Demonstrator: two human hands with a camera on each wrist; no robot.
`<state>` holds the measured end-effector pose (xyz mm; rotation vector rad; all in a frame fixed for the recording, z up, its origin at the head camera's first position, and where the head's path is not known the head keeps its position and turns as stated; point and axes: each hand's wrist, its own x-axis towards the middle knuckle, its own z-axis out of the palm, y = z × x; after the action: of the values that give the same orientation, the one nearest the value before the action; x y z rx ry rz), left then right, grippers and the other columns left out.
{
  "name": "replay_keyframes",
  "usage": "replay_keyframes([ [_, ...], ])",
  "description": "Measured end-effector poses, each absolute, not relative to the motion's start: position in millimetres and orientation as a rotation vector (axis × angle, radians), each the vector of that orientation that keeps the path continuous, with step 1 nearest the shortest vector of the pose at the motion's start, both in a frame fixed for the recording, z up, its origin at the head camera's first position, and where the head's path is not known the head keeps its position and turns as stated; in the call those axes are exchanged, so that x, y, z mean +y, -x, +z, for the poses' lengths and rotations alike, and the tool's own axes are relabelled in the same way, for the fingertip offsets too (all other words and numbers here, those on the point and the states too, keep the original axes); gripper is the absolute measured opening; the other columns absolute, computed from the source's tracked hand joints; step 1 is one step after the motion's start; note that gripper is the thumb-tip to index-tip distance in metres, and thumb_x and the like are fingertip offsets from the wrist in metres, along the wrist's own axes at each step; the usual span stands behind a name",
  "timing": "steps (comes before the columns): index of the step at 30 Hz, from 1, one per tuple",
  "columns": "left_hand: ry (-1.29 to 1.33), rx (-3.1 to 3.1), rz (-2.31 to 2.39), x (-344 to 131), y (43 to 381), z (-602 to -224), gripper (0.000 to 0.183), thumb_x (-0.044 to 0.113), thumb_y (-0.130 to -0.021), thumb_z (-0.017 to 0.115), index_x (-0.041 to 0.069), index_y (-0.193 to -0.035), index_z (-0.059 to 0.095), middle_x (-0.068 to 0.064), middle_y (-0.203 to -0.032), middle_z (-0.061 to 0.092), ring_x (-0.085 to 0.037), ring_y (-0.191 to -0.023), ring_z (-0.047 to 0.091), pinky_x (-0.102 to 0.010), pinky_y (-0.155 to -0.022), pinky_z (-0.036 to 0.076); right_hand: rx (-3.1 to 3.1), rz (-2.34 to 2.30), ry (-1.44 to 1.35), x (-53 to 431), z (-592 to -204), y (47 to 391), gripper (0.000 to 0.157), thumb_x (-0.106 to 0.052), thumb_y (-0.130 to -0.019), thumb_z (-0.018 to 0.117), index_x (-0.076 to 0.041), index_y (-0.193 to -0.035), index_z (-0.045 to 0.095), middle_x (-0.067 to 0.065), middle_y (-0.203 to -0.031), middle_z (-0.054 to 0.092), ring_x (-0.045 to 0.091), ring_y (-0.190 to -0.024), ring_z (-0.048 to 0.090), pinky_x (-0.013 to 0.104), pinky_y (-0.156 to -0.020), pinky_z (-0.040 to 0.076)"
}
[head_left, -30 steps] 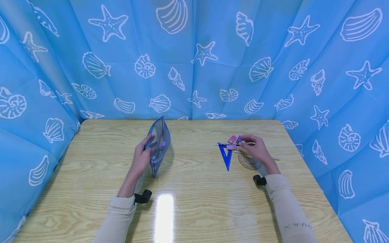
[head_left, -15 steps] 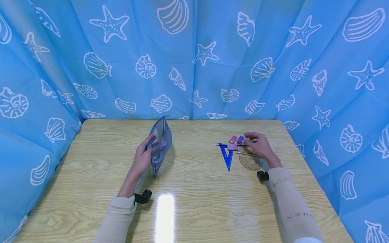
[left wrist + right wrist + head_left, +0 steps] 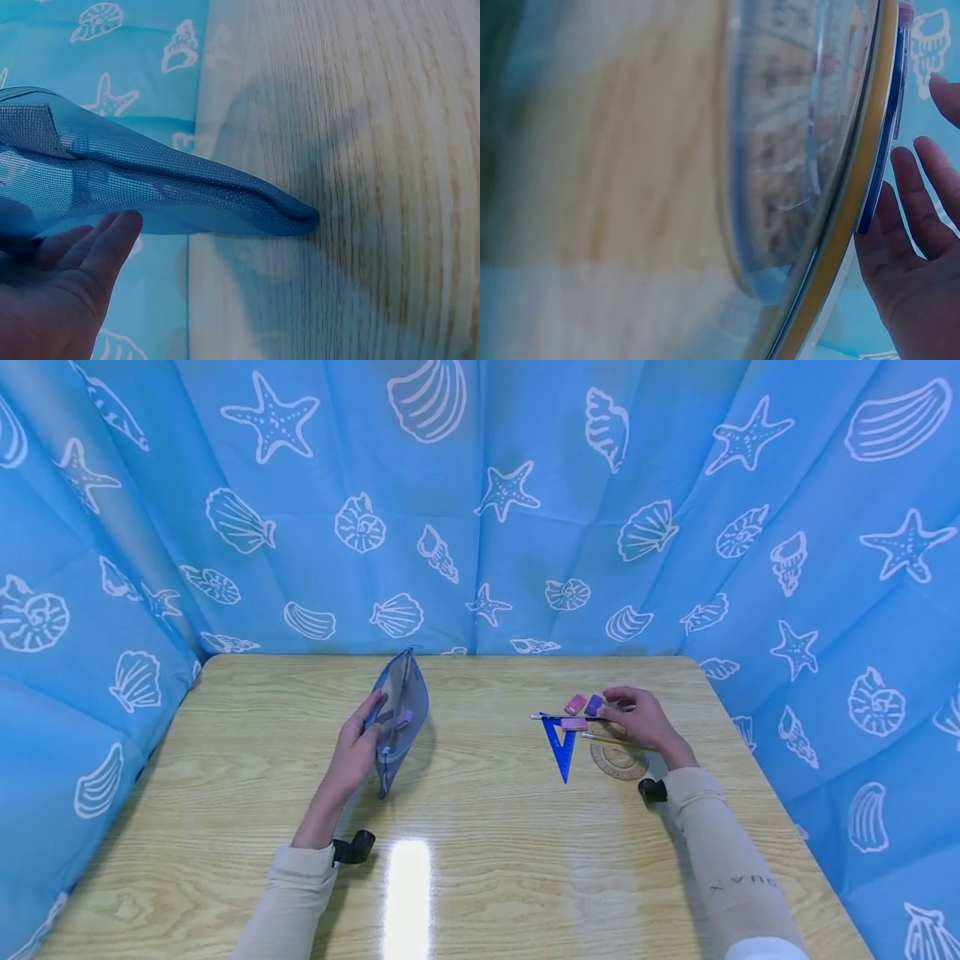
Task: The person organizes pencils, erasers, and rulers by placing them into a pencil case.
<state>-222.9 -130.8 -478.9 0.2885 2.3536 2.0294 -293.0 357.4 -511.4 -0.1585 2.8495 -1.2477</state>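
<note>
My left hand (image 3: 356, 745) grips the side of a blue mesh zip pouch (image 3: 408, 735), which stands tilted with its mouth spread. A small purple eraser (image 3: 403, 719) shows inside it. In the left wrist view the pouch (image 3: 172, 187) lies over the fingers. My right hand (image 3: 641, 717) is over a small pile, thumb and fingers apart around nothing. Its fingertips are beside a purple eraser (image 3: 594, 704) and the end of a dark pencil (image 3: 551, 717). In the right wrist view the dark blue pencil (image 3: 881, 142) touches the fingers.
Two pink erasers (image 3: 574, 703), a blue set square (image 3: 559, 752), a yellow pencil (image 3: 611, 740) and a clear protractor (image 3: 619, 762) lie close together, some overlapping. A wooden table (image 3: 480, 860) carries everything. The blue shell-print curtain (image 3: 480, 560) hangs behind it.
My right hand has drawn back slightly to the right, leaving the purple eraser more exposed. The left hand has kept its grip on the pouch, which has shifted very slightly right.
</note>
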Motion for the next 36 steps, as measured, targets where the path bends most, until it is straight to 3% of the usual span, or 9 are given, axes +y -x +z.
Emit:
replay_keyframes([
  [22,-0.306,2.372,2.069,-133,226,-484,0.054,0.002,-0.106,0.024,-0.001,-0.160,0.021,-0.023,-0.164,0.027,-0.045,-0.145,0.039,-0.057,-0.119,0.037,2.862,-1.096,0.173,350,-513,303,0.050,-0.020,-0.096,0.069,0.006,-0.136,0.057,0.029,-0.134,0.058,0.042,-0.118,0.055,0.056,-0.101,0.050],
  [31,-0.298,2.346,2.087,-132,227,-484,0.055,0.001,-0.105,0.023,-0.003,-0.160,0.020,-0.023,-0.165,0.026,-0.045,-0.144,0.039,-0.055,-0.120,0.037,2.823,-1.035,0.108,354,-509,310,0.055,-0.026,-0.093,0.073,0.004,-0.136,0.059,0.027,-0.134,0.060,0.035,-0.110,0.056,0.036,-0.084,0.052],
  [36,-0.286,2.352,2.077,-128,226,-483,0.055,0.002,-0.106,0.024,-0.002,-0.160,0.021,-0.022,-0.165,0.026,-0.044,-0.144,0.039,-0.055,-0.121,0.035,2.814,-1.008,0.106,353,-504,312,0.055,-0.027,-0.091,0.074,0.007,-0.132,0.061,0.027,-0.128,0.063,0.034,-0.106,0.058,0.036,-0.084,0.054],
])
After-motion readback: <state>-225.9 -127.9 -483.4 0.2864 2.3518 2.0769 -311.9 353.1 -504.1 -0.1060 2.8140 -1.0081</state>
